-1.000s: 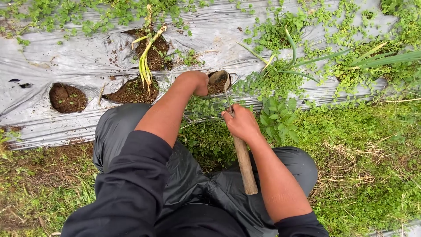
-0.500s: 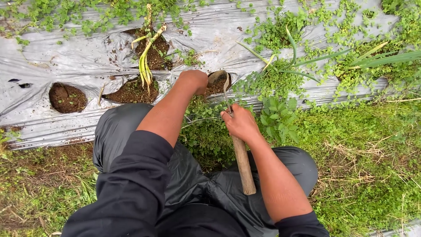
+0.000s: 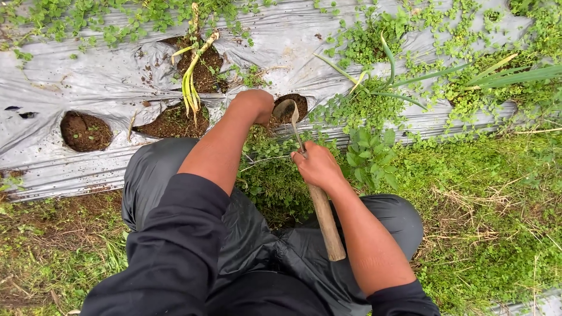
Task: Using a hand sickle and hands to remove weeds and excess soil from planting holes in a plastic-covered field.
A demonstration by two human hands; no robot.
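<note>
At soil hole (image 3: 293, 108): right hand (image 3: 319, 167) gripping wooden-handled hoe (image 3: 325, 219), curved metal blade; left hand (image 3: 257, 104) grip unclear.

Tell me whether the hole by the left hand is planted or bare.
Bare as far as visible: the hole shows only dark soil and the tool's blade; the left hand hides part of it.

Grey plastic mulch sheet (image 3: 88, 82) covers the ground; uprooted pale seedlings (image 3: 190, 88) lie at eleven o'clock, weeds (image 3: 363, 41) at one.

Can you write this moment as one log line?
left hand: in soil hole | right hand: grips hand hoe | plastic mulch sheet around
</note>
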